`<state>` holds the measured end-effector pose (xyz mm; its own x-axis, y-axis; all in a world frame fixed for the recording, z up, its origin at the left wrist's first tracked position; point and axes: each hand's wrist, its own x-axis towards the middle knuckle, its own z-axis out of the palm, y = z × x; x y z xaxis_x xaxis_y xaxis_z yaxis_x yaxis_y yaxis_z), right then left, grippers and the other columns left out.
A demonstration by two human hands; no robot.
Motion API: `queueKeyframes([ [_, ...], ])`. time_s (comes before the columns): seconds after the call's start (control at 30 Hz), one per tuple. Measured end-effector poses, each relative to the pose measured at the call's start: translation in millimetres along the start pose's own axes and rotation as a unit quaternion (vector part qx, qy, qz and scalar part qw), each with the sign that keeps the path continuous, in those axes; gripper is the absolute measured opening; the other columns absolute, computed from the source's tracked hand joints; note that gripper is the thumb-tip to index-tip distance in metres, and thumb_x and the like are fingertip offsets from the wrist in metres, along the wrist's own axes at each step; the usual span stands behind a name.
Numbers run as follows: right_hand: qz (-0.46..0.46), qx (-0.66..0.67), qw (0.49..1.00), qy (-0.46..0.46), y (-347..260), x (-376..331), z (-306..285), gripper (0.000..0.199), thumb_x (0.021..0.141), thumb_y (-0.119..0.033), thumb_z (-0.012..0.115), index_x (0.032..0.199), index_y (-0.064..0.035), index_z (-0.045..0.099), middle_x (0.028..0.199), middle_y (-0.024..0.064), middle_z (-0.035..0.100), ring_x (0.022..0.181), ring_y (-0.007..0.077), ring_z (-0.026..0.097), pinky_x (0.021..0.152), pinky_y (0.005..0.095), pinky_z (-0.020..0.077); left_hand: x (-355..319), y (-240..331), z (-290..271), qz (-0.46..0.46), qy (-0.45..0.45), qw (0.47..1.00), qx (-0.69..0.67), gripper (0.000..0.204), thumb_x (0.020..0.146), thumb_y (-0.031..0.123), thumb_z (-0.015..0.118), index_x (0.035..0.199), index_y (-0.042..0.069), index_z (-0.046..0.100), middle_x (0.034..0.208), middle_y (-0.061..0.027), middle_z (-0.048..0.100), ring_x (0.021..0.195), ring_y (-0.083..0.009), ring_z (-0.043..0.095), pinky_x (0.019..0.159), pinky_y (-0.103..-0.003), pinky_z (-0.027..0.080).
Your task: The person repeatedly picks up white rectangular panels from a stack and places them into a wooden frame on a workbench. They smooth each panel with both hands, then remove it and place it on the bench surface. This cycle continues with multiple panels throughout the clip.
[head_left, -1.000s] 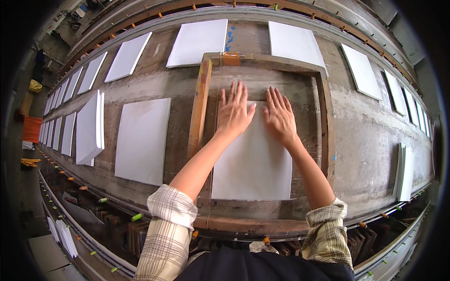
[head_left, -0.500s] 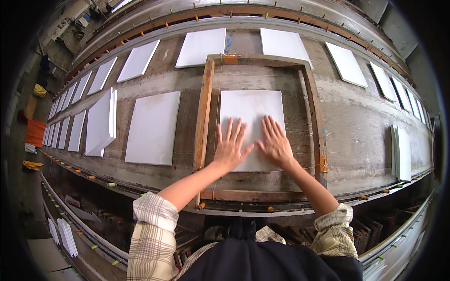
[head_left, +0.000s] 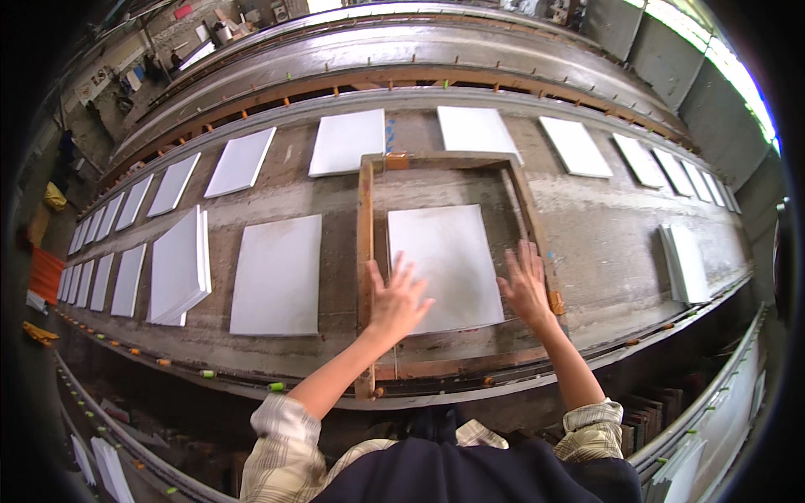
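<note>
Atop a long worktable, a wooden frame surrounds a white panel, left hand and right hand spread wide near its opposite edges.

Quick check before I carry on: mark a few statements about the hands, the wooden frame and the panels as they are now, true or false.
1. The wooden frame surrounds a white panel. True.
2. The left hand is balled into a fist. False: it is open and spread.
3. The right hand is bare. True.
4. Orange tape shows only on the frame's far side. False: some is on its right side too.
5. The checked sleeves are rolled up. True.
6. The hands hide the whole white panel. False: most of it shows.
</note>
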<state>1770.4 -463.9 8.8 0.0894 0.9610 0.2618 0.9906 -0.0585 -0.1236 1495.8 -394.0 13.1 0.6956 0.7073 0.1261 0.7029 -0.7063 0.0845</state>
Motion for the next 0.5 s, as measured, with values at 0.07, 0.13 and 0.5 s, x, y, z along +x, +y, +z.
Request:
queueKeyframes([
  [0.07, 0.109, -0.047, 0.993, -0.024, 34.3, -9.0, -17.8, 0.076, 0.079, -0.025, 0.065, 0.139, -0.0009, 0.025, 0.144, 0.0253, 0.017, 0.136, 0.036, 0.015, 0.108, 0.0506, 0.0179, -19.1, -14.8, -24.0, -0.107, 0.072, 0.991, -0.032, 0.074, 0.079, 0.03, 0.066, 0.14, 0.013, 0.028, 0.145, -0.0169, 0.024, 0.137, -0.0336, 0.016, 0.1, -0.071, 0.0],
  [0.13, 0.182, 0.033, 0.981, -0.054, 60.3, -13.9, -26.2, 0.084, 0.075, -0.02, 0.069, 0.14, -0.0005, 0.019, 0.136, 0.0283, 0.031, 0.127, 0.0395, 0.03, 0.105, 0.0475, 0.0254, -25.5, -30.3, -2.5, -0.187, 0.116, 0.968, -0.122, 0.079, 0.079, 0.017, 0.065, 0.142, 0.013, 0.019, 0.144, -0.0198, 0.023, 0.134, -0.0373, 0.021, 0.104, -0.065, 0.011],
  [0.5, 0.183, 0.182, 0.966, 0.002, 87.7, -13.9, -30.0, 0.065, 0.07, -0.015, 0.072, 0.125, 0.003, 0.041, 0.097, 0.0266, 0.06, 0.094, 0.0412, 0.058, 0.079, 0.0428, 0.0458, -6.0, -32.7, -48.3, -0.127, 0.221, 0.926, -0.277, 0.075, 0.073, -0.013, 0.053, 0.137, 0.017, 0.03, 0.131, -0.0359, 0.033, 0.1, -0.042, 0.057, 0.074, -0.04, 0.052],
])
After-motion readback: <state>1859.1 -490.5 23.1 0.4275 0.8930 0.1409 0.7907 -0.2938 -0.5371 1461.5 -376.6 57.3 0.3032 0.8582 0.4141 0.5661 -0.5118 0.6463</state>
